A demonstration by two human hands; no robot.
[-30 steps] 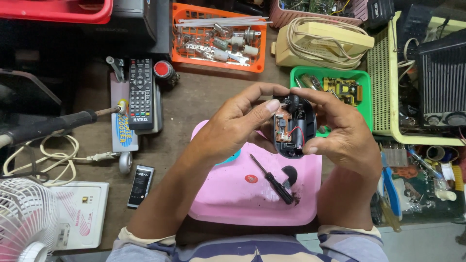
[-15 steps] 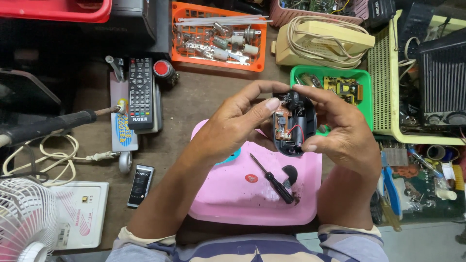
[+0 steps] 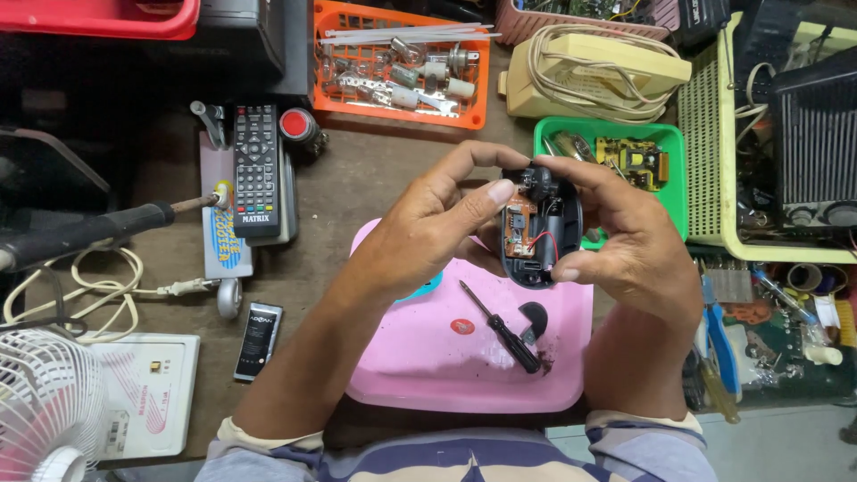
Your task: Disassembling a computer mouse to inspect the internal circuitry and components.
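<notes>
- Cluttered brown tabletop (image 3: 375,192), shot from above; striped sleeves at the near edge.
- Pink tray (image 3: 428,357) nearest, upside down; black screwdriver (image 3: 502,328) and small black cap (image 3: 534,318) lie on it.
- Left hand (image 3: 427,234) and right hand (image 3: 625,245) raised above the tray, both clamped on an opened black mouse (image 3: 536,234): circuit board and red wire exposed, scroll wheel at top.
- Left thumb rests on the board; right fingers wrap the shell's far side.
- Left of tray: small black battery (image 3: 258,338), white box, fan, soldering iron (image 3: 89,232).
- Further back: remote control (image 3: 256,170), green tray (image 3: 669,192) with a circuit board, orange basket (image 3: 402,67) of parts, beige telephone (image 3: 594,76).
</notes>
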